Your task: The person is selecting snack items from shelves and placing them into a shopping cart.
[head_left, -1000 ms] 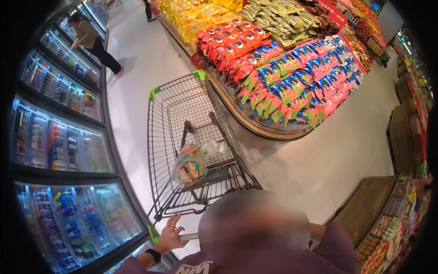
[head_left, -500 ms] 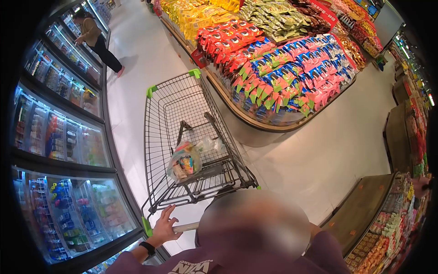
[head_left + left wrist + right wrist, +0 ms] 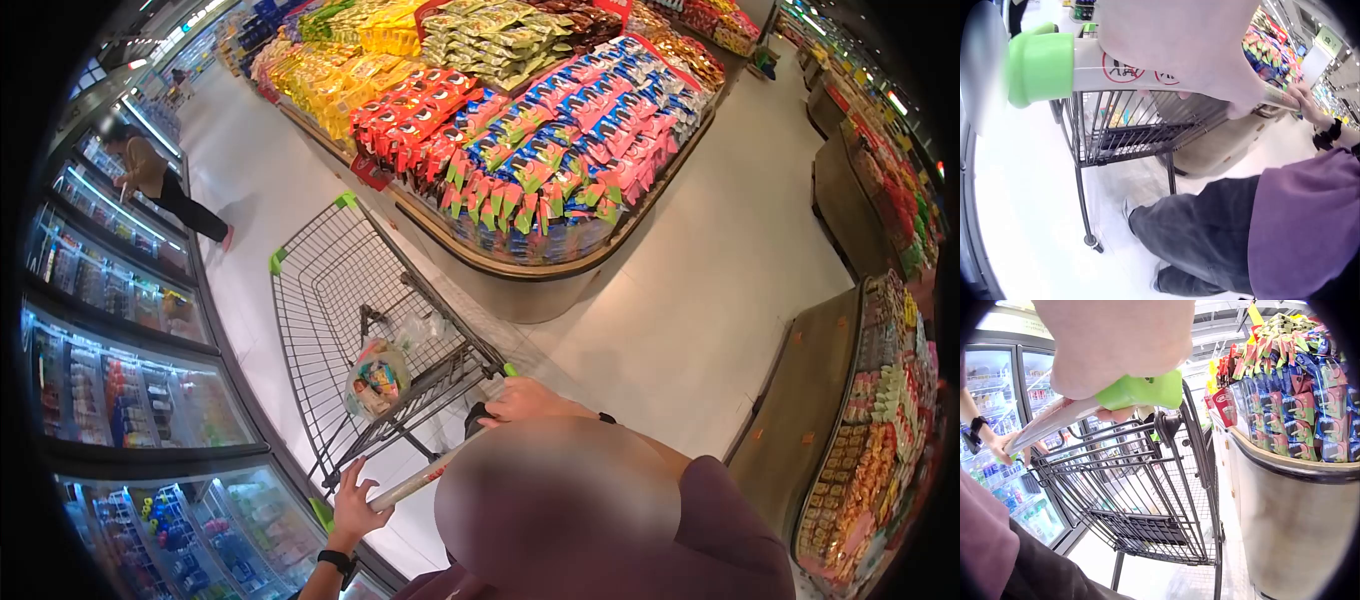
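Note:
The left hand (image 3: 357,510) rests over one end of the shopping cart's handle (image 3: 408,487), fingers spread forward and loosely bent; fingertips show under the bar in the left wrist view. At the other end, beside a green end cap (image 3: 1141,392), the right hand (image 3: 535,402) grips the bar, its fingers curled beneath. The wire shopping cart (image 3: 1141,526) stands in front of the person. Inside it lie a plastic bag of colourful packets (image 3: 376,380) and a clear crumpled bag (image 3: 420,330). A blurred oval hides the middle of the handle in the head view.
Glass-door fridges (image 3: 130,390) line the left side, where another person (image 3: 160,185) stands farther up. A rounded display stand (image 3: 520,265) piled with snack bags (image 3: 560,130) stands ahead, near the cart's right side. Low shelves (image 3: 800,390) with packets run along the right.
The right hand has come into sight on the handle. The cart has shifted left in view, and the display stand sits farther left. The left hand stays on the handle.

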A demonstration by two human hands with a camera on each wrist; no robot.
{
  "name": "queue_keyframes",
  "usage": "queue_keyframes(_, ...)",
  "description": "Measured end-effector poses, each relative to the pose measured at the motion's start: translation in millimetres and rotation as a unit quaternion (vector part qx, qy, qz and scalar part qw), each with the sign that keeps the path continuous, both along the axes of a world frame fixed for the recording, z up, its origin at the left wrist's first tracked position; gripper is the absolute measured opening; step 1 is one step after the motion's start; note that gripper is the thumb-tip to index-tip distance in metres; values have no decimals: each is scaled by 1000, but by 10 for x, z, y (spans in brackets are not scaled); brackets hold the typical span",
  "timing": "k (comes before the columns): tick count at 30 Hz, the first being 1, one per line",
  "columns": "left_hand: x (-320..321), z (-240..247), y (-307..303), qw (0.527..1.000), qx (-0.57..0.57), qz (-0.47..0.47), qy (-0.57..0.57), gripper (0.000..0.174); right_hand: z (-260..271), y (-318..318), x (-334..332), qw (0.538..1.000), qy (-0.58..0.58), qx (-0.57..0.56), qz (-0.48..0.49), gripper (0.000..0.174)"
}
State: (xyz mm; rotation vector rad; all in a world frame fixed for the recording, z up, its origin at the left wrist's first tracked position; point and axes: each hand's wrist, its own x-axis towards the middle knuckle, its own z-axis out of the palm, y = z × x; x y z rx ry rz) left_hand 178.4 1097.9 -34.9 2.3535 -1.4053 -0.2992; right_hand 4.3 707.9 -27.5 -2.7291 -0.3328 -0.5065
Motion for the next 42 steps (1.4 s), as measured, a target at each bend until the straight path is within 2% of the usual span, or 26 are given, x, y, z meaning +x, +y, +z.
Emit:
queue_keyframes(3,243,84,-74,999,-19,10,-25,44,-38,-43,349,1000,-18,14,-11,41)
queue_keyframes(5,506,-7,-31,995,-45,79,31,42,-52,-73,593,1000,4,28,-10,38)
queue_keyframes(6,652,-53,-3,995,-65,75,-9,39,-48,-87,735,999,12,28,-10,37)
queue_keyframes(9,976,-36,-88,986,-45,153,38,37,-36,-85,1191,998,43,42,-23,38)
queue_keyframes(10,1118,-7,-140,986,-43,161,19,33,-9,-95,1357,997,54,45,-31,40)
queue_keyframes(16,2096,-60,-339,978,-51,202,-9,26,45,-166,2358,978,169,-100,-67,61)
queue_keyframes(19,2581,-165,-509,950,-123,271,-95,17,103,-215,2908,965,242,-53,-84,65)
queue_keyframes(21,2892,-218,-673,926,-138,334,-107,15,162,-199,3240,963,242,-24,-116,66)
queue_keyframes(25,3485,-110,-1036,923,-147,338,-115,18,188,-276,3873,958,231,1,-171,67)
queue_keyframes(28,4008,-130,-1181,923,-140,334,-131,19,162,-390,4427,958,223,-1,-178,66)
queue_keyframes(35,5137,-135,-1429,923,-97,373,-16,27,78,-657,5564,966,192,-4,-173,65)
queue_keyframes(42,6336,-207,-1624,928,-96,361,-11,21,164,-905,6808,963,216,3,-159,64)
